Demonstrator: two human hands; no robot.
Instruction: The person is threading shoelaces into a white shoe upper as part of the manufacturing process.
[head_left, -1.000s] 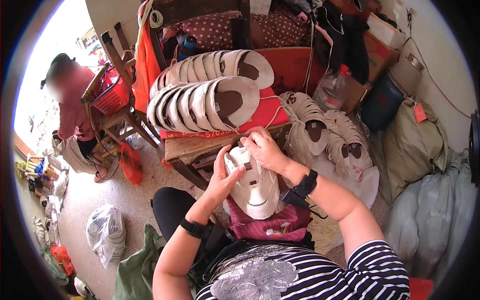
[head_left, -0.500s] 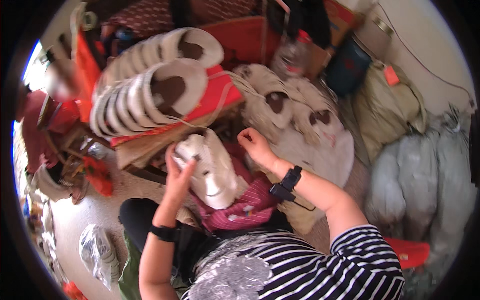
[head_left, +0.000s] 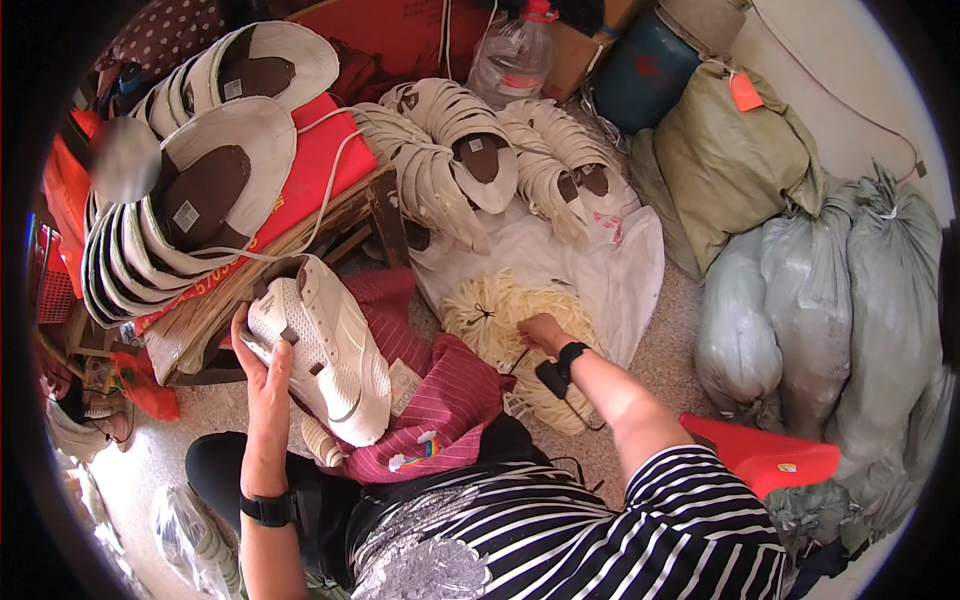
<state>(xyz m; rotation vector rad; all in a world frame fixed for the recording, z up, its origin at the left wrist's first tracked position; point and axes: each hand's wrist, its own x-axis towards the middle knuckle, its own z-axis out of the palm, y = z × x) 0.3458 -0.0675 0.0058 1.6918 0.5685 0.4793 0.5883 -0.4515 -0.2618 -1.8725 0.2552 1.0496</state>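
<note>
My left hand (head_left: 262,375) grips the shoe (head_left: 338,345), long axis toward me. Laces (head_left: 478,312) lie rightward, at my right hand (head_left: 545,334); can't tell its grip.

In the centre-left, the shoe (head_left: 335,345) looks matt and finely perforated beside soft, matt cloth (head_left: 455,400). Left: rough wooden bench (head_left: 212,322). Top centre: glossy clear plastic bottle (head_left: 512,62). Right: crinkled, shiny plastic sacks (head_left: 815,325).

Left hand (head_left: 262,375) had white shoe (head_left: 335,350) gripped over maroon striped cloth (head_left: 460,390). Right hand (head_left: 543,333) was down at cream cord bundle (head_left: 490,308). Stacked shoe uppers (head_left: 205,195) kinda hogged wooden bench (head_left: 225,290).
</note>
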